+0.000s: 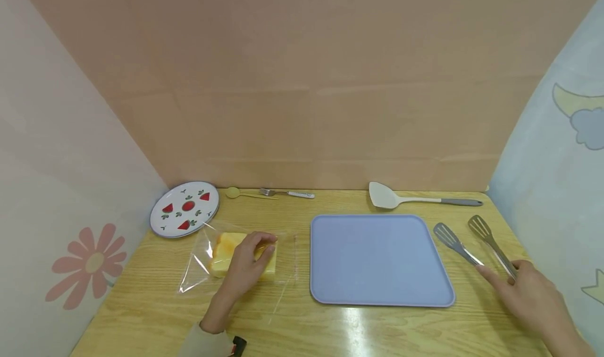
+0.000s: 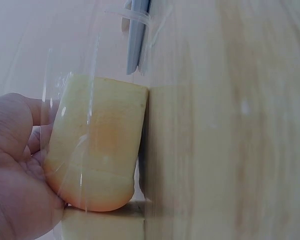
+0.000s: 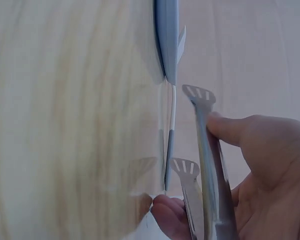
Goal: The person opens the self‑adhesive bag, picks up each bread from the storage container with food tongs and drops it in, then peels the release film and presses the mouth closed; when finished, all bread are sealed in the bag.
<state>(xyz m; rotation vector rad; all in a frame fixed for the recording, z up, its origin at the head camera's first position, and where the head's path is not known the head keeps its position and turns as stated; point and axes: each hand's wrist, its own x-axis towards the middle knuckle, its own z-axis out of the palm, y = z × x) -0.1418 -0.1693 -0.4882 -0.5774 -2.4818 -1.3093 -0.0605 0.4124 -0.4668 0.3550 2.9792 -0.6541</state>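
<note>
A yellow slice of bread [image 1: 226, 260] lies inside a clear plastic bag [image 1: 198, 265], left of centre on the table. My left hand [image 1: 250, 260] rests over it from above, fingers loosely bent, with a gap between thumb and forefinger. In the left wrist view the bread [image 2: 102, 140] shows through the film beside the palm; another pale piece is partly visible below it. My right hand [image 1: 528, 294] holds metal tongs [image 1: 495, 247] with slotted heads at the table's right side, thumb on one arm and fingers on the other. The tongs' heads stand apart.
A light blue tray [image 1: 377, 260] lies between the hands. Behind it is a white spatula [image 1: 384, 195] with a grey handle. A fruit-patterned plate [image 1: 172, 220], a yellow spoon [image 1: 233, 192] and a fork [image 1: 285, 193] sit at the back left. Walls enclose three sides.
</note>
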